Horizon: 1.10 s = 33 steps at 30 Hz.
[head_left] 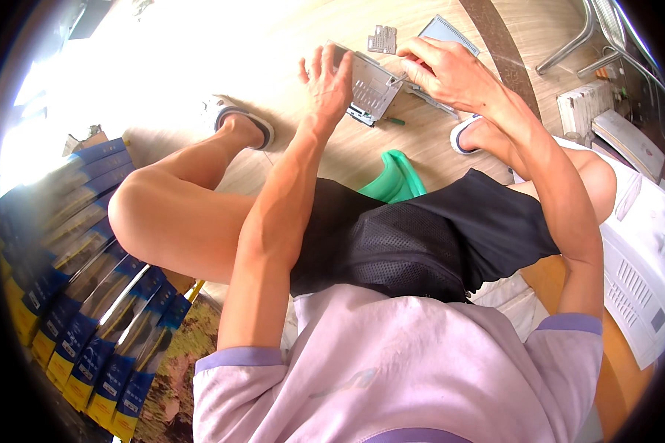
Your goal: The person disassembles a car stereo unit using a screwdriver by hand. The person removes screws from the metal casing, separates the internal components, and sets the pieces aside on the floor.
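Note:
A flat metal casing (372, 87) with slots and cutouts lies on the floor in front of me. My left hand (328, 83) rests at its left side, fingers spread and stretched out. Over its right edge is my right hand (445, 72), with thumb and fingers curled into a pinch. What the pinch holds, if anything, is too small to make out. Partly beneath the right hand lies a narrow metal piece (434, 102). A small green strip (394, 120) sits by the casing's lower right corner.
Beyond the hands lie a small grey slotted plate (382, 39) and a light blue-grey panel (451, 33). Green plastic (395, 177) shows between my legs. Blue-and-yellow packages (103, 369) stand at left. On the right are a white machine housing (635, 295) and a metal-legged chair (569, 48).

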Each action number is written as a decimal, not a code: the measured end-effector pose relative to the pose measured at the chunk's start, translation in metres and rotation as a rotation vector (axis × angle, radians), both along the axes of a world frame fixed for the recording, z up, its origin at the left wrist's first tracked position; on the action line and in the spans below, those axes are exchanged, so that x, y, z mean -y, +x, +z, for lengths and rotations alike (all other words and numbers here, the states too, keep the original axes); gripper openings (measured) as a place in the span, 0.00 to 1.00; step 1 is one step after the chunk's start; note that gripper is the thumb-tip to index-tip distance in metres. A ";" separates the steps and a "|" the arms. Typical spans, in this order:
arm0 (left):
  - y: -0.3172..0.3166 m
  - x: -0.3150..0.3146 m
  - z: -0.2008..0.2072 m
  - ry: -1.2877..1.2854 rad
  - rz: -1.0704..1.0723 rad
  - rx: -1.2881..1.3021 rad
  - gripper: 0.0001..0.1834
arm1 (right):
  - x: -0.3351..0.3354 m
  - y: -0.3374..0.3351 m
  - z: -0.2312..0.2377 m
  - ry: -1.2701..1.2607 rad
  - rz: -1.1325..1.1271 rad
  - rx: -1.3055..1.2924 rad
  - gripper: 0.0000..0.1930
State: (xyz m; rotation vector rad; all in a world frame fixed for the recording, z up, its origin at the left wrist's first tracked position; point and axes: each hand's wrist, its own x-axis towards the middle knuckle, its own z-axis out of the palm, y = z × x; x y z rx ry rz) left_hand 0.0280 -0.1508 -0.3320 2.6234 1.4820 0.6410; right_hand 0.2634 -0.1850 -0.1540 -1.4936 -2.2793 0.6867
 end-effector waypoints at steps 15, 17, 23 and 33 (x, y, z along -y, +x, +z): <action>0.041 0.007 0.030 -0.274 -0.340 0.016 0.13 | -0.002 0.003 0.013 -0.169 -0.075 -0.034 0.15; 0.044 0.010 0.028 -0.256 -0.334 -0.012 0.14 | -0.003 0.003 0.016 -0.234 -0.110 -0.064 0.15; 0.048 0.019 0.010 -0.147 -0.321 0.059 0.12 | 0.002 -0.002 0.007 -0.052 -0.006 -0.041 0.10; 0.049 0.022 -0.006 -0.088 -0.291 0.229 0.12 | 0.005 -0.004 0.000 0.090 0.011 0.000 0.13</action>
